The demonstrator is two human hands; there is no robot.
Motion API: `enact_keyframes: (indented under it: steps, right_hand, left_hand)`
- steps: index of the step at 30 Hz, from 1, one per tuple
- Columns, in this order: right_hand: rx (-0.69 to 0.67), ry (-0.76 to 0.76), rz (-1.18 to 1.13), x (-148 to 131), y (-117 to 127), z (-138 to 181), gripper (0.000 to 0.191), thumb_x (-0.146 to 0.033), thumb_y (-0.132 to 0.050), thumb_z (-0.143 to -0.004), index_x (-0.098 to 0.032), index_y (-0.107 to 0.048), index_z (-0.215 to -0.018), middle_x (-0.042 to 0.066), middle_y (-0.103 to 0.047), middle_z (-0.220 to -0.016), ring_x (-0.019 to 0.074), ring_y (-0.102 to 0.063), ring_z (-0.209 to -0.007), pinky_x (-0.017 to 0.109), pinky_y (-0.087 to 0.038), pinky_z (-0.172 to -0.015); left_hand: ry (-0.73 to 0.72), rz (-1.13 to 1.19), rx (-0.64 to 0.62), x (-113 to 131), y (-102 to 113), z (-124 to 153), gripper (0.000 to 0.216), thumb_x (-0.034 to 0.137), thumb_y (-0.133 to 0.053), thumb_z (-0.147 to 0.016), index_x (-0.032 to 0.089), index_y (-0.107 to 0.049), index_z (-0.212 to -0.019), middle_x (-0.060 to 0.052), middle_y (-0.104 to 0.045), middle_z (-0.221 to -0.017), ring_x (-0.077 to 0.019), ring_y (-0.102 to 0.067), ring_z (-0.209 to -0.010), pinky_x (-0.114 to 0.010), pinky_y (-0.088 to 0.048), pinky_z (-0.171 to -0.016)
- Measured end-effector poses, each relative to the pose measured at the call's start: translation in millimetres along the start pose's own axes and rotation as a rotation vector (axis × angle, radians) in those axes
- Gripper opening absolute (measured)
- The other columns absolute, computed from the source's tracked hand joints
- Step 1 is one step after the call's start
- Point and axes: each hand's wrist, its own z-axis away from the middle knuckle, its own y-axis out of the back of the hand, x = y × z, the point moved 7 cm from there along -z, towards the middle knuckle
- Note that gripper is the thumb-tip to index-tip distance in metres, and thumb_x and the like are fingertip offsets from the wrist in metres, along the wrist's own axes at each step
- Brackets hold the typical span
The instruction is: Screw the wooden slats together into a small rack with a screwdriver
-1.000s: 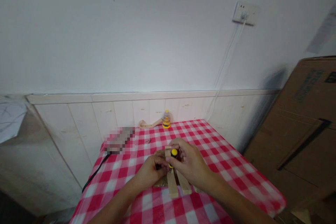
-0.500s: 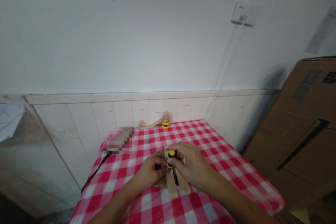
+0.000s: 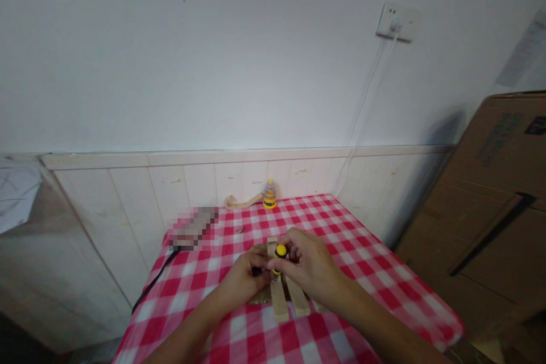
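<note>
My right hand (image 3: 310, 266) is closed round a small yellow and black screwdriver (image 3: 279, 256) that stands nearly upright on a wooden slat piece (image 3: 280, 300). My left hand (image 3: 244, 281) is pinched at the screwdriver's lower end against the wood; what its fingertips hold is too small to make out. Two pale wooden slats stick out toward me from under the hands. All of it rests on a table with a red and white checked cloth (image 3: 362, 273).
A yellow screwdriver-bit holder (image 3: 269, 194) and a curved wooden piece (image 3: 242, 202) stand at the table's far edge by the panelled wall. A blurred-out object (image 3: 193, 227) with a black cable (image 3: 151, 287) lies at the left. A large cardboard box (image 3: 490, 205) stands at the right.
The right hand's fingers have shifted slightly round the screwdriver handle, which tilted a little. The left hand and the wooden piece have stayed in place.
</note>
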Motion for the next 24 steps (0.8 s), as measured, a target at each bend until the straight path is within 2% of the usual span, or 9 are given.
enact_keyframes:
  steps: [7,13,19,24]
  right_hand:
    - [0.001,-0.011,0.032,0.4,-0.1,-1.6,0.035,-0.019,-0.091,-0.071,-0.021,-0.057,-0.076,-0.007,-0.057,-0.067,0.0114,-0.051,-0.058,0.023,-0.036,-0.056]
    - [0.039,-0.056,0.043,6.7,-1.0,-1.8,0.039,-0.024,-0.092,-0.069,-0.021,-0.054,-0.074,-0.006,-0.057,-0.064,0.0121,-0.051,-0.057,0.023,-0.034,-0.054]
    - [0.069,-0.020,-0.065,10.6,-5.2,-0.3,0.026,-0.016,-0.080,-0.076,-0.022,-0.055,-0.080,-0.003,-0.067,-0.076,0.0133,-0.058,-0.064,0.022,-0.040,-0.056]
    - [0.022,0.054,-0.090,4.0,-6.6,-0.2,0.008,-0.016,-0.068,-0.085,-0.023,-0.067,-0.088,-0.001,-0.070,-0.080,0.0154,-0.064,-0.073,0.024,-0.047,-0.064]
  left_hand:
    - [0.009,-0.022,-0.004,2.2,0.4,0.1,0.021,0.031,-0.070,-0.085,0.019,-0.075,-0.069,-0.009,-0.074,-0.101,-0.0239,-0.064,-0.098,-0.035,-0.050,-0.090]
    - [-0.013,0.008,-0.012,4.8,-1.3,0.1,0.020,0.030,-0.070,-0.087,0.019,-0.077,-0.072,-0.009,-0.074,-0.109,-0.0238,-0.065,-0.101,-0.036,-0.050,-0.094]
    - [0.011,-0.025,0.004,1.2,0.1,0.7,0.014,0.023,-0.069,-0.085,0.021,-0.079,-0.075,-0.009,-0.074,-0.110,-0.0248,-0.065,-0.104,-0.038,-0.050,-0.096]
    - [0.017,-0.025,0.035,-2.0,2.7,1.3,0.013,0.023,-0.070,-0.083,0.022,-0.081,-0.078,-0.009,-0.074,-0.110,-0.0270,-0.064,-0.112,-0.039,-0.048,-0.100]
